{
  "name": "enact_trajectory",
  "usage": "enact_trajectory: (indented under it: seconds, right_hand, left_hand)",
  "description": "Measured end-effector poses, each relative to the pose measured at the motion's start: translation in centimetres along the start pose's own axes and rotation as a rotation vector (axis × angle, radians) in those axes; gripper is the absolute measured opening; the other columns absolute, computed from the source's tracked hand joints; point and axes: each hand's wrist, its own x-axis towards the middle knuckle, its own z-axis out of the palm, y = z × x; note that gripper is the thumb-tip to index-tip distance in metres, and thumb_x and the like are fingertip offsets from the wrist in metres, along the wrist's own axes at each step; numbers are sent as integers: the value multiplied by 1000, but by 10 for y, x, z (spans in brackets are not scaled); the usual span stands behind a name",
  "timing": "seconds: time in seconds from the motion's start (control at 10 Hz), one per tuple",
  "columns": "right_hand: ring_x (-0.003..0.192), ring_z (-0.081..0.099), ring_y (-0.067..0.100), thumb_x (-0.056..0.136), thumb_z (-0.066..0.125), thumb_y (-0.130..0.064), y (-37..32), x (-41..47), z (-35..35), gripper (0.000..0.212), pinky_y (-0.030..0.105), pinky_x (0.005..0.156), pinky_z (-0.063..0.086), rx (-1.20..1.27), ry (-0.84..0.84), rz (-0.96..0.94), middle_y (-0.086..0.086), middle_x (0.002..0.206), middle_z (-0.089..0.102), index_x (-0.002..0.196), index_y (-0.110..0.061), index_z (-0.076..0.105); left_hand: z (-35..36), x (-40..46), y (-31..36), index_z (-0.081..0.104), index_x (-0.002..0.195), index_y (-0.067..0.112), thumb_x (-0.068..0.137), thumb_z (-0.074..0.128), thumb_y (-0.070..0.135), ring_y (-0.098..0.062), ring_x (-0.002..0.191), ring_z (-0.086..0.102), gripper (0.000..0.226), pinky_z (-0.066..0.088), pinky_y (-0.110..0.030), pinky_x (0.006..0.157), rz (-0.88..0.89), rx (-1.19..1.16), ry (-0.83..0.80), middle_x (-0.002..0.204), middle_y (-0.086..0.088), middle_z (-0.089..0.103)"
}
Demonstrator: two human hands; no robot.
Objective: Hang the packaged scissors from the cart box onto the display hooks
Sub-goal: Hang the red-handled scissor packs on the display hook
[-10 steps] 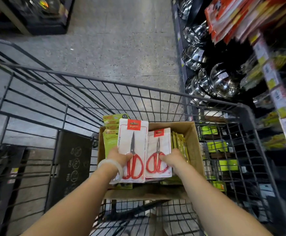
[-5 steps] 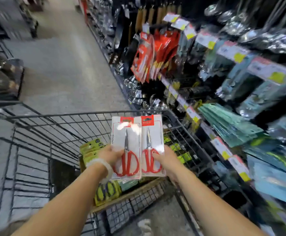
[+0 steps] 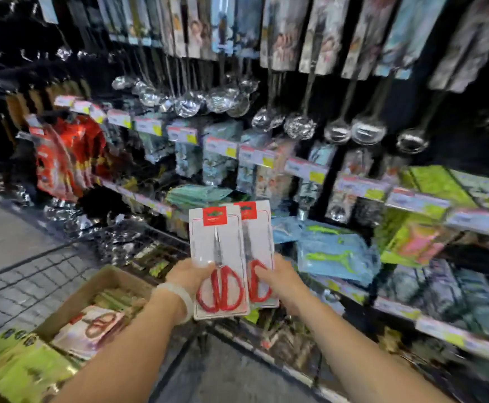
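Note:
I hold two white cards of red-handled scissors upright in front of the shelves. My left hand (image 3: 189, 271) grips the left scissors pack (image 3: 218, 257) at its lower edge. My right hand (image 3: 278, 282) grips the right scissors pack (image 3: 259, 237), which sits partly behind the left one. The cardboard cart box (image 3: 92, 289) lies at lower left with more scissors packs (image 3: 92, 327) and green packets inside. The display wall (image 3: 266, 158) with hooks and price tags stands straight ahead; bare hooks cannot be made out through the blur.
The wire cart rim (image 3: 63, 248) crosses the lower left. Steel ladles (image 3: 298, 123) hang above. Blue packs (image 3: 333, 254) and green packs (image 3: 435, 184) fill the hooks to the right. Red packs (image 3: 63, 158) hang at the left. Aisle floor (image 3: 2, 237) shows at far left.
Both hands lifted the two scissors packs out of the box. My view swung right from the cart to the display wall, and the packs now sit in front of the shelves.

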Motion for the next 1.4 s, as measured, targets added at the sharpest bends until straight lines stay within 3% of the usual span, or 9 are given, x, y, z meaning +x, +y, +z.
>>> enact_trajectory:
  seconds: [0.2,0.5,0.7,0.8,0.9,1.0,1.1,1.3,1.4]
  right_hand:
    - [105,64,22,86,62,-17,48,-74,-113,29,43,96,50,83,237,34,7,113,69,116,-13,64]
    - [99,61,21,90,61,-17,124,-228,-277,20,36,91,49,193,421,133,3,104,63,106,-21,50]
    - [99,65,25,88,62,-17,172,-307,-362,17,38,85,55,217,531,203,6,106,69,105,-18,59]
    - [101,64,26,90,60,-19,190,-329,-395,19,35,79,54,284,603,248,8,108,68,108,-16,58]
    - [95,66,23,92,57,-21,204,-336,-417,13,38,86,54,337,634,250,7,101,70,103,-15,61]
    - [82,65,17,92,57,-21,215,-329,-429,5,28,72,54,356,661,245,4,92,69,95,-17,60]
    - [79,63,12,91,59,-21,219,-310,-437,17,20,66,52,327,668,262,1,89,66,104,-9,57]
    - [105,60,23,90,60,-29,216,-243,-455,30,35,96,47,183,616,306,5,117,63,115,-13,55]
    - [98,60,19,91,57,-29,210,-214,-463,19,32,88,49,130,573,258,3,108,63,106,-18,54]
  left_hand:
    - [112,-23,-9,64,104,7,70,75,32,-30,101,65,43,51,-46,94,101,139,-103,103,-13,68]
    - [301,-130,-55,62,107,5,79,70,18,-37,104,62,31,48,-51,97,133,224,-226,113,-20,66]
    - [412,-209,-76,54,119,8,98,43,20,-35,122,49,27,43,-16,72,334,669,-275,98,-5,59]
    - [451,-223,-82,49,121,9,101,32,22,-28,116,51,30,41,-27,92,350,747,-298,131,-18,51]
    - [480,-234,-79,55,79,10,99,43,17,-13,73,54,24,43,-14,62,328,768,-275,116,-28,58]
    - [494,-229,-79,48,122,5,102,30,18,-29,115,52,30,42,-26,92,316,894,-246,127,-21,51]
    - [505,-197,-82,58,86,9,99,43,21,-28,87,56,23,42,-32,78,227,581,-236,86,-6,58]
    - [514,-152,-61,53,88,7,97,46,25,-27,88,53,21,39,-28,78,147,493,-215,94,-15,56]
    - [510,-133,-53,60,99,1,91,54,31,-25,88,56,32,43,-28,85,122,417,-216,95,-11,60]
